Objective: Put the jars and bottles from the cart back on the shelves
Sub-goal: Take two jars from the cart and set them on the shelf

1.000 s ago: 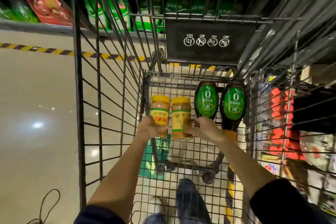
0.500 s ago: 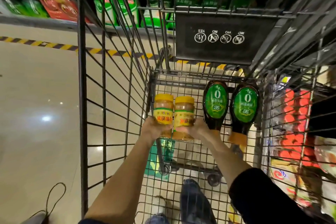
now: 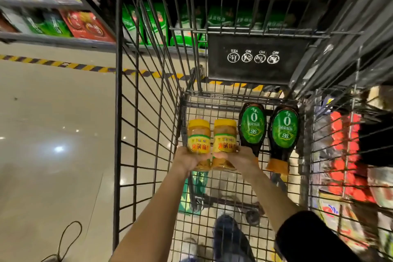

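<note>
Two yellow-lidded jars with yellow labels are inside the wire cart (image 3: 148,125), side by side. My left hand (image 3: 187,160) grips the left jar (image 3: 198,138) near its base. My right hand (image 3: 242,159) grips the right jar (image 3: 225,138) the same way. To their right, two dark squeeze bottles with green labels lie on the cart floor, caps toward me: one bottle (image 3: 252,127) beside my right hand, the other bottle (image 3: 284,134) against the cart's right wall.
Shelves (image 3: 63,36) with green and red packets stand beyond the cart, behind a yellow-black floor stripe (image 3: 53,62). Red packaged goods (image 3: 344,151) fill the shelf at right. A black child-seat flap (image 3: 255,57) hangs at the cart's far end. A cable (image 3: 63,238) lies on the floor.
Both hands have closed tighter on the two jars and brought them together. The view has shifted, and the jars sit slightly higher against the cart floor.
</note>
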Motion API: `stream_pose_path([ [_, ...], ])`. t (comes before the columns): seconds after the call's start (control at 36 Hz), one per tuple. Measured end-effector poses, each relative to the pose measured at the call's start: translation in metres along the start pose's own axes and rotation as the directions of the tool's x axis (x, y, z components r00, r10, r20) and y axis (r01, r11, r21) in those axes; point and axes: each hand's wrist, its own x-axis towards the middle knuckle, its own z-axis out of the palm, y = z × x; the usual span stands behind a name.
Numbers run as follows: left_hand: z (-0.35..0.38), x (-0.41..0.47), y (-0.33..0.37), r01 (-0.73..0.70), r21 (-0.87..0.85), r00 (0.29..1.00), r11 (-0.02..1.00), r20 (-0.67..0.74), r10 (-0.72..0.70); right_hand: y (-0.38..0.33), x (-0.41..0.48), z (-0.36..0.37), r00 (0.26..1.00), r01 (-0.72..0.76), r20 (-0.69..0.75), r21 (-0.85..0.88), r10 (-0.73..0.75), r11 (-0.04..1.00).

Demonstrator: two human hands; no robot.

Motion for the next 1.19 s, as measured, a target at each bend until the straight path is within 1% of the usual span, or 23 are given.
stream_pose_path([
  [0.03, 0.0, -0.005, 0.001, 0.002, -0.012, 1.0, 1.0, 0.016, -0.002, -0.002, -0.006, -0.004, 1.0, 0.016, 0.017, 0.064, -0.017, 0.998],
  [0.08, 0.001, -0.018, 0.003, 0.006, -0.012, 0.999, 1.0, 0.034, -0.006, -0.006, -0.021, -0.011, 0.997, 0.063, 0.038, 0.137, -0.068, 0.989],
  [0.19, 0.002, -0.054, 0.017, -0.005, -0.03, 0.999, 1.0, 0.046, 0.006, -0.018, -0.049, -0.025, 0.989, 0.145, -0.026, 0.03, -0.144, 0.989],
  [0.25, 0.003, -0.073, 0.027, -0.033, -0.03, 0.995, 0.999, 0.088, 0.036, -0.027, -0.065, -0.033, 0.984, 0.175, -0.043, -0.019, -0.176, 0.984],
  [0.31, 0.002, -0.091, 0.036, -0.069, -0.033, 0.989, 0.997, 0.127, 0.072, -0.035, -0.085, -0.04, 0.975, 0.211, -0.058, -0.036, -0.213, 0.977],
  [0.36, 0.001, -0.108, 0.046, -0.133, -0.041, 0.983, 0.99, 0.124, 0.137, -0.044, -0.104, -0.046, 0.968, 0.239, -0.068, -0.059, -0.243, 0.969],
  [0.44, -0.002, -0.134, 0.06, -0.232, -0.004, 0.963, 0.973, 0.141, 0.231, -0.056, -0.134, -0.056, 0.961, 0.252, -0.123, 0.012, -0.249, 0.968],
  [0.47, -0.004, -0.141, 0.064, -0.259, 0.02, 0.956, 0.966, 0.146, 0.254, -0.061, -0.144, -0.058, 0.954, 0.272, -0.13, -0.002, -0.27, 0.962],
  [0.5, -0.007, -0.148, 0.068, -0.292, 0.039, 0.946, 0.956, 0.158, 0.283, -0.066, -0.158, -0.061, 0.944, 0.298, -0.142, -0.023, -0.298, 0.954],
  [0.58, -0.017, -0.173, 0.08, -0.354, 0.05, 0.921, 0.934, 0.194, 0.338, -0.073, -0.188, -0.07, 0.9, 0.395, -0.215, 0.03, -0.38, 0.918],
  [0.64, -0.023, -0.192, 0.088, -0.391, 0.051, 0.902, 0.919, 0.221, 0.371, -0.077, -0.217, -0.073, 0.87, 0.442, -0.258, 0.034, -0.419, 0.896],
  [0.72, -0.032, -0.226, 0.097, -0.467, 0.034, 0.854, 0.883, 0.275, 0.441, -0.081, -0.259, -0.072, 0.804, 0.532, -0.332, 0.029, -0.494, 0.846],
  [0.78, -0.039, -0.252, 0.102, -0.527, 0.027, 0.812, 0.849, 0.312, 0.494, -0.08, -0.286, -0.068, 0.758, 0.57, -0.388, 0.004, -0.524, 0.822],
  [0.86, -0.049, -0.285, 0.109, -0.624, 0.06, 0.745, 0.779, 0.346, 0.57, -0.076, -0.332, -0.061, 0.698, 0.622, -0.461, 0.01, -0.548, 0.783],
  [0.97, -0.058, -0.333, 0.115, -0.741, 0.096, 0.637, 0.665, 0.416, 0.649, -0.065, -0.392, -0.056, 0.601, 0.676, -0.592, 0.019, -0.537, 0.736],
  [1.11, -0.054, -0.395, 0.11, -0.833, 0.046, 0.492, 0.552, 0.518, 0.699, -0.042, -0.469, -0.058, 0.474, 0.717, -0.729, -0.005, -0.493, 0.697],
  [1.19, -0.044, -0.432, 0.104, -0.869, 0.001, 0.397, 0.494, 0.597, 0.697, -0.024, -0.518, -0.061, 0.397, 0.736, -0.789, -0.031, -0.468, 0.676],
])
